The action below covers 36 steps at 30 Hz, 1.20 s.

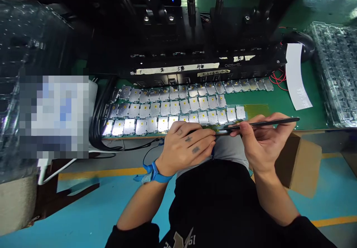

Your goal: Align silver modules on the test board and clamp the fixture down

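Observation:
My right hand (260, 142) is closed around slim black tweezers (270, 122), whose tip points left to the bench's front edge. Beside it, my left hand (188, 143) lies palm down over that edge, fingers together and pointing right; its fingertips are on a dark, thin item near the tweezer tip, mostly hidden. A blue strap (158, 174) circles my left wrist. Behind my hands, several small silver circuit boards (152, 124) with yellow marks lie in three rows on the green mat (279, 101). A piece of amber film (258, 110) sits right of the rows.
A black machine (173, 63) with numbered tape strips and switches stands behind the boards. Clear trays (338, 73) are stacked at the right, near a white paper strip (295, 76) and red wires. Black cables (99, 117) run down the left. An open cardboard box (305, 166) is below the right edge.

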Each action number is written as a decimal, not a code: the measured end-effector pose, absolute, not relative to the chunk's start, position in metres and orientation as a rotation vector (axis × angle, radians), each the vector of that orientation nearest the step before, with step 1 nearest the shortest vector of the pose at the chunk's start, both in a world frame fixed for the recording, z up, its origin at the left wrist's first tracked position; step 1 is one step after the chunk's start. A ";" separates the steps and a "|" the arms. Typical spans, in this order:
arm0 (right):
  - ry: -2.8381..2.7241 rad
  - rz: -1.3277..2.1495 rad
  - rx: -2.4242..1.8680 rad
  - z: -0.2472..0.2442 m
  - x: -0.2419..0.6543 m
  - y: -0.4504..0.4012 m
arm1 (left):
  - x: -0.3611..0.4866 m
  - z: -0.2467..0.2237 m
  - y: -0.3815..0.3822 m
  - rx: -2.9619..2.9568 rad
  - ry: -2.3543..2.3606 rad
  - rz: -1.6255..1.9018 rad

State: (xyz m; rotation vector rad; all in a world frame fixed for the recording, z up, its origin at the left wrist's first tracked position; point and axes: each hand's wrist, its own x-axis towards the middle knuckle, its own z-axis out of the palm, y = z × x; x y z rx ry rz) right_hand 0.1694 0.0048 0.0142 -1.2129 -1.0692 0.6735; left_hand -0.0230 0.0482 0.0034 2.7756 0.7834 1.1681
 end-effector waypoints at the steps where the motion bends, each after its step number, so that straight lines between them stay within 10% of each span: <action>1: -1.063 0.676 -1.215 0.014 0.169 0.005 | -0.023 0.003 0.048 2.775 0.785 1.163; 36: -0.976 0.743 -1.345 0.022 0.234 0.051 | 0.036 0.012 0.043 2.972 0.906 0.757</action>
